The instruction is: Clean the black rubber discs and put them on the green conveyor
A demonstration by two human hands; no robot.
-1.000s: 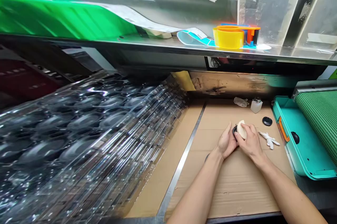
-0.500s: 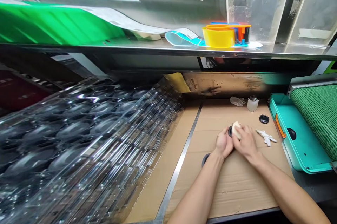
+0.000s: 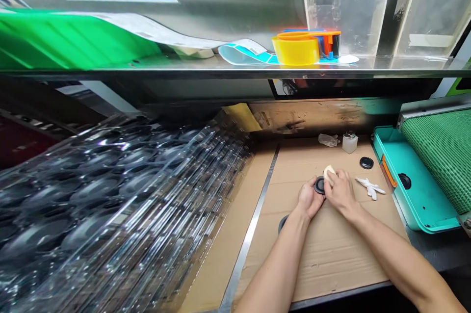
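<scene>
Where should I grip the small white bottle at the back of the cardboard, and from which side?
Probably by two opposite sides of the white bottle, below its metallic top, coming from the near side. It stands upright with a boxy body; crumpled clear plastic lies on its left and a panel rises behind.

Hands [image 3: 342, 194] hold a black disc [image 3: 319, 186] and cream pad [image 3: 328, 171]
</scene>
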